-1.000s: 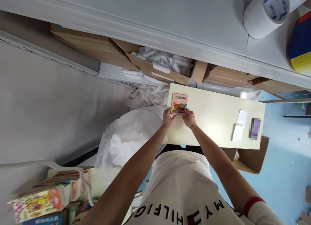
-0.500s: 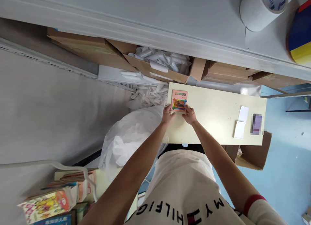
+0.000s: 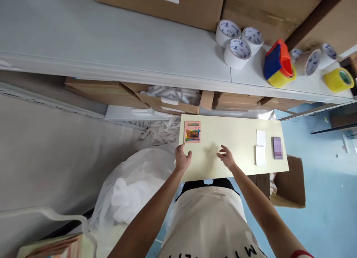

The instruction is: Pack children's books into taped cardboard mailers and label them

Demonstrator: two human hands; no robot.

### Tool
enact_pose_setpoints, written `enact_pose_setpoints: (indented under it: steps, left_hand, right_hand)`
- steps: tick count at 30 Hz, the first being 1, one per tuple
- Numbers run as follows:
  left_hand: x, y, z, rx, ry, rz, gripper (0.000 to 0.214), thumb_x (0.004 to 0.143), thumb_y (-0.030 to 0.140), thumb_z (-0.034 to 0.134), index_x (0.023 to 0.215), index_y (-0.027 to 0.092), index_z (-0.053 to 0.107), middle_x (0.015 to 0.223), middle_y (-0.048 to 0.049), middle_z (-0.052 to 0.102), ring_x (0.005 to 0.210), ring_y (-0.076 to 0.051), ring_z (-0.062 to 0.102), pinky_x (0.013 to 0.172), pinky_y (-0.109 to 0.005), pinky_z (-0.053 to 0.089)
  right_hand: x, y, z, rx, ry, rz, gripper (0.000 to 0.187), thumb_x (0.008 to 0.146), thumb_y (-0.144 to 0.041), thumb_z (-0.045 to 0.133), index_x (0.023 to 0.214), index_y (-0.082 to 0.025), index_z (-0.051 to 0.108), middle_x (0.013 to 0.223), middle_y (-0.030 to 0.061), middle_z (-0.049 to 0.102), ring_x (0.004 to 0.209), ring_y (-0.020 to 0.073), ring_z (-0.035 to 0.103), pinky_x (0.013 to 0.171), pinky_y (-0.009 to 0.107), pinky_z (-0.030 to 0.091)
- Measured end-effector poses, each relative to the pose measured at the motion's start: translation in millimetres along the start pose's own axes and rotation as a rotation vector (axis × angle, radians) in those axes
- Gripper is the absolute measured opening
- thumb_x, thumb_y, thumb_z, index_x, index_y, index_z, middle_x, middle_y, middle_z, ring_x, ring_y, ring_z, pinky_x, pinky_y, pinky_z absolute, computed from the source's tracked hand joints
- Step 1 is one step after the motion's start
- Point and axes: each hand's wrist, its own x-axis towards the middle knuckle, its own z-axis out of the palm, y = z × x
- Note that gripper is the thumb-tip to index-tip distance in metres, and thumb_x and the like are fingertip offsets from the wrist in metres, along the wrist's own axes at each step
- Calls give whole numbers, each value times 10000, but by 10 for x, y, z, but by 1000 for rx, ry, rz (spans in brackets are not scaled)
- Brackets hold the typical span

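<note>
A small pink book with a rainbow-framed picture on its cover lies flat at the left end of the cream table. My left hand is just below the book, by the table's left edge, with thumb and fingers apart and nothing in it. Over the middle of the table, my right hand hovers with spread fingers, holding nothing, and its shadow falls on the tabletop. Further right lie two white paper pads, one above the other, and a purple item that is blurred out.
A grey shelf runs behind the table, bearing rolls of tape and a red-and-blue tape dispenser. Beneath it stand cardboard boxes. A large clear plastic bag is at the left; an open carton sits at the right.
Both hands have let go of the pink book, which stays on the table. My right hand has moved right and my left hand down. The view has tilted up, showing more of the shelf.
</note>
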Motion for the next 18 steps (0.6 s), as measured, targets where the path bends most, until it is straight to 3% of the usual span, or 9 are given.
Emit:
enact_pose_setpoints:
  steps: [4,8,10,14,18]
  left_hand:
    - [116,701,245,-57,-57,232,258,756,228,600,1013,252,590,1110,-93,592,1111,-314,570,910,-510,520]
    - [411,1802,587,-89,-150,564,256,831,269,562,1075,228,623,1132,-85,608,1064,-231,594,851,-375,548]
    - [580,2372,782,-107,-175,720,302,843,294,572,1129,207,618,1183,-95,598,1096,-221,587,880,-353,537]
    - [1007,3253,1266,-158,-140,858,478,819,371,654,1251,188,563,1346,-119,537,1246,-252,519,1027,-393,458]
    - [1456,3700,1685,-234,-71,756,541,766,409,732,1212,141,582,1317,-154,577,1303,-308,482,1113,-465,360]
  right_hand:
    - [168,-651,-860,50,175,-269,588,694,-499,702,1187,-192,610,922,44,630,679,137,576,593,293,507]
    - [551,-1537,-1743,31,455,-533,507,760,-516,655,1153,-199,614,924,27,618,774,148,592,687,314,531]
    - [797,-1936,-2074,2,520,-640,524,771,-519,655,1173,-186,606,985,54,618,853,169,608,772,354,541]
    - [1365,-2526,-2388,-65,469,-808,693,757,-554,679,1309,-163,530,1191,151,582,1018,244,610,866,444,535]
    - [1823,-2837,-2322,36,324,-915,797,744,-625,664,1343,-131,486,1192,156,594,1090,269,609,916,491,515]
